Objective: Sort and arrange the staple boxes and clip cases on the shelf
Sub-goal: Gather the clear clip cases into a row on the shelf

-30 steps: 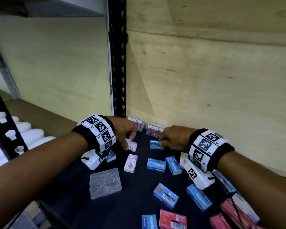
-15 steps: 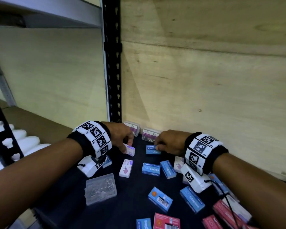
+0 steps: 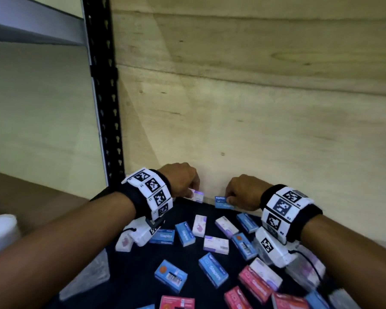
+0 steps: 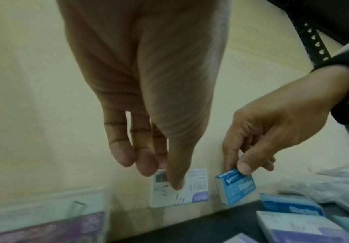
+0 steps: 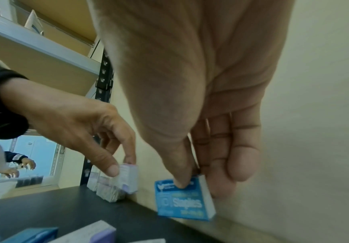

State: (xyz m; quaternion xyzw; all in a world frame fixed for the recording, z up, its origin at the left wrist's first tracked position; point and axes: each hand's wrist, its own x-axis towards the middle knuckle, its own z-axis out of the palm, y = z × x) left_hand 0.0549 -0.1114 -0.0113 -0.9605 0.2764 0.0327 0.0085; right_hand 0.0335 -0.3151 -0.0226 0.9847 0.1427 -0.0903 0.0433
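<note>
Both hands are setting small boxes on edge against the wooden back wall [image 3: 254,121] at the rear of the dark shelf [image 3: 143,275], low in the middle of the head view. The left hand [image 3: 183,180] pinches a white-and-purple staple box [image 4: 178,187] between thumb and fingertips, upright and seemingly against the wall. The right hand [image 3: 243,190] pinches a blue staple box [image 5: 185,200] by its top edge, still tilted, one corner down.

To do this well, I'd say each box should be stood square, face out, pressed flat to the wall, then let go gently so it doesn't topple. Purple should go beside the clear clip cases [image 5: 106,190] at its left, blue starting its own row.

Both boxes are small card cartons, printed "Staples". Many more blue, pink and white ones lie scattered across the lower half of the head view.
</note>
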